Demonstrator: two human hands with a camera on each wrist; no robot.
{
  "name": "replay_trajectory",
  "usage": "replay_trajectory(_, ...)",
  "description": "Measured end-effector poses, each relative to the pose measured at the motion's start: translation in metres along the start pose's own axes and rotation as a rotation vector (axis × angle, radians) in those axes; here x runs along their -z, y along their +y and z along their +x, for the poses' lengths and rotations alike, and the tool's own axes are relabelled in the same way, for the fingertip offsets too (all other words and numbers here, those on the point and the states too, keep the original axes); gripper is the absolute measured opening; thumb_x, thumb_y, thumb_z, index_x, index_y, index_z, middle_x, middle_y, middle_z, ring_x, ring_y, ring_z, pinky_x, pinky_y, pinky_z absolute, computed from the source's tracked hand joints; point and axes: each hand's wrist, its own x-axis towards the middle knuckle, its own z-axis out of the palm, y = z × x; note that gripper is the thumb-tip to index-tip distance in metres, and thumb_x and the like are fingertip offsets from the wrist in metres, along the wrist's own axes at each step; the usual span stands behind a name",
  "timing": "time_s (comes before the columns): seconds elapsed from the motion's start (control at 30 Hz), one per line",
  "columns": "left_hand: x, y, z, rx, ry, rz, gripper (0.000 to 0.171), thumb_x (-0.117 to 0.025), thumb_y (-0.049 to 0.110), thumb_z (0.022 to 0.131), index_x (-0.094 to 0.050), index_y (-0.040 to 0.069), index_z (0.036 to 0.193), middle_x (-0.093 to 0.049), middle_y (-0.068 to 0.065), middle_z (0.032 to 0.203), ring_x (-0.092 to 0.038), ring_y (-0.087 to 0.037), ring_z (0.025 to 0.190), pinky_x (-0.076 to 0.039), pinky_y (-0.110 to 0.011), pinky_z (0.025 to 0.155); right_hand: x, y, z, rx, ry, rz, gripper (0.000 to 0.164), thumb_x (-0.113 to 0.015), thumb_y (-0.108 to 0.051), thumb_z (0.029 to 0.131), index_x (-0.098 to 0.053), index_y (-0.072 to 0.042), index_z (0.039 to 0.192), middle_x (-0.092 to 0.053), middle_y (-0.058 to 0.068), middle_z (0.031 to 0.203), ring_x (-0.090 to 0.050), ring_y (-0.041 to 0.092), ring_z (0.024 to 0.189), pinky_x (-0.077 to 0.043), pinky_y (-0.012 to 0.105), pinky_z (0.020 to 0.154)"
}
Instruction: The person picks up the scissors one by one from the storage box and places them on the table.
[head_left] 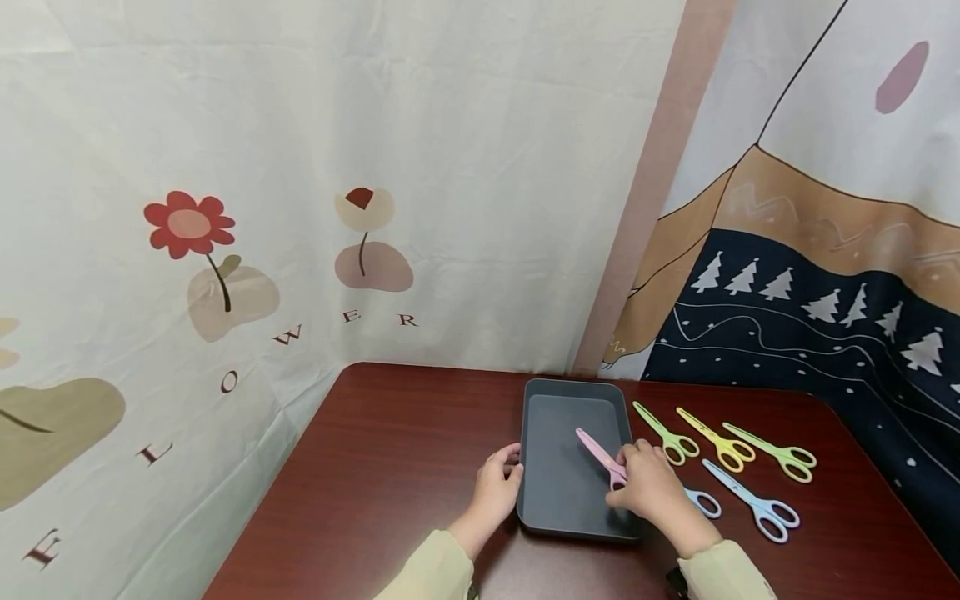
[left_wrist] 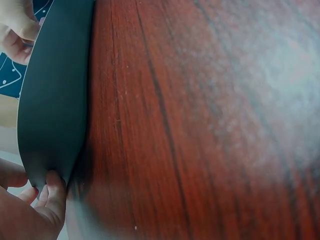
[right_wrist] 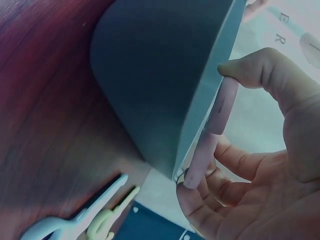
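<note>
A dark grey rectangular tray [head_left: 555, 475] lies on the table. My left hand [head_left: 493, 487] holds its left side, fingers against the outer wall, as the left wrist view also shows. Over the tray's right part, my right hand [head_left: 651, 485] pinches pink scissors [head_left: 597, 450] by the handles, blades pointing away and to the left. In the right wrist view, the thumb and fingers grip the pink handle loops [right_wrist: 222, 107] just above the tray's rim. Part of the loops is hidden by the hand in the head view.
Right of the tray lie green scissors [head_left: 662, 429], yellow scissors [head_left: 712, 437], light green scissors [head_left: 772, 451] and blue scissors [head_left: 750, 498]. Another blue pair [head_left: 707, 503] is partly covered by my right hand. Printed curtains hang behind the reddish-brown table [head_left: 390, 467].
</note>
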Motion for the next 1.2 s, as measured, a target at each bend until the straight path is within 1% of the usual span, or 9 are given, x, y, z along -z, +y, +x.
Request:
replay_trajectory(0.3,-0.001,0.000,0.000,0.007,0.002,-0.001,0.033,-0.057,0.001,0.090,-0.059,-0.001,0.122,-0.064,-0.015,0.108,-0.065,-0.025,0.092,-0.052,-0.027,0.073,0.011,0.021,-0.003,-0.022,0.013,0.014,0.046,-0.083,-0.024,0.055,-0.059,-0.003,0.089,-0.047,0.006,0.077,-0.042,0.023,0.073,-0.034,0.031,0.058)
replay_trajectory(0.57,0.002,0.001,0.000,-0.002,0.008,-0.004,0.032,-0.057,0.003,0.090,-0.059,0.000,0.122,-0.064,-0.014,0.108,-0.065,-0.024,0.092,-0.052,-0.026,0.073,0.019,0.034,-0.002,-0.043,0.016,0.009,0.048,-0.081,-0.026,0.056,-0.060,-0.001,0.091,-0.052,0.010,0.084,-0.045,0.028,0.079,-0.039,0.038,0.062)
replay_trajectory(0.6,0.002,0.001,0.000,-0.012,0.008,-0.002,0.032,-0.057,0.002,0.090,-0.059,-0.001,0.122,-0.064,-0.014,0.107,-0.065,-0.024,0.091,-0.053,-0.027,0.073,0.020,0.036,-0.003,-0.048,0.015,0.009,0.048,-0.081,-0.026,0.056,-0.060,-0.001,0.091,-0.052,0.010,0.085,-0.045,0.028,0.080,-0.039,0.038,0.063)
replay_trajectory(0.63,0.002,0.001,0.000,-0.007,0.007,-0.003,0.032,-0.057,0.002,0.090,-0.059,-0.001,0.122,-0.064,-0.014,0.108,-0.065,-0.024,0.091,-0.052,-0.026,0.073,0.021,0.037,-0.003,-0.053,0.014,0.010,0.047,-0.082,-0.026,0.056,-0.060,-0.001,0.090,-0.052,0.011,0.085,-0.045,0.028,0.080,-0.039,0.038,0.063)
replay_trajectory(0.77,0.001,0.000,0.000,-0.017,0.007,0.000,0.032,-0.057,0.001,0.090,-0.059,-0.001,0.122,-0.064,-0.014,0.107,-0.065,-0.024,0.091,-0.053,-0.027,0.073,0.024,0.042,-0.005,-0.067,0.009,0.007,0.047,-0.082,-0.027,0.056,-0.060,-0.002,0.089,-0.051,0.011,0.086,-0.045,0.029,0.081,-0.039,0.038,0.064)
replay_trajectory(0.83,0.001,-0.001,0.000,-0.010,0.008,-0.003,0.032,-0.058,0.001,0.090,-0.059,-0.001,0.122,-0.064,-0.014,0.107,-0.065,-0.024,0.091,-0.052,-0.026,0.074,0.026,0.045,-0.005,-0.067,0.011,0.002,0.048,-0.082,-0.027,0.057,-0.060,-0.001,0.090,-0.051,0.012,0.087,-0.045,0.030,0.082,-0.039,0.039,0.065)
replay_trajectory(0.9,0.001,0.000,0.000,-0.020,0.010,-0.003,0.032,-0.058,0.001,0.090,-0.059,-0.001,0.121,-0.064,-0.014,0.107,-0.065,-0.024,0.090,-0.053,-0.027,0.073,0.029,0.048,-0.005,-0.068,0.013,-0.001,0.049,-0.081,-0.026,0.057,-0.060,0.000,0.093,-0.051,0.013,0.088,-0.045,0.031,0.082,-0.039,0.040,0.066)
replay_trajectory(1.1,0.001,0.000,0.001,-0.007,0.003,-0.005,0.032,-0.057,0.002,0.090,-0.059,-0.001,0.122,-0.064,-0.015,0.108,-0.065,-0.025,0.092,-0.053,-0.027,0.073,0.035,0.061,-0.009,-0.095,-0.001,0.002,0.050,-0.080,-0.026,0.060,-0.059,0.002,0.096,-0.049,0.011,0.084,-0.044,0.029,0.080,-0.037,0.038,0.063)
replay_trajectory(1.2,0.001,0.000,0.000,-0.004,0.001,-0.004,0.033,-0.057,0.001,0.090,-0.059,-0.001,0.122,-0.064,-0.015,0.108,-0.065,-0.025,0.092,-0.053,-0.027,0.073,0.040,0.068,-0.010,-0.105,-0.006,0.005,0.050,-0.080,-0.026,0.062,-0.059,0.003,0.097,-0.049,0.012,0.084,-0.043,0.030,0.081,-0.037,0.041,0.065)
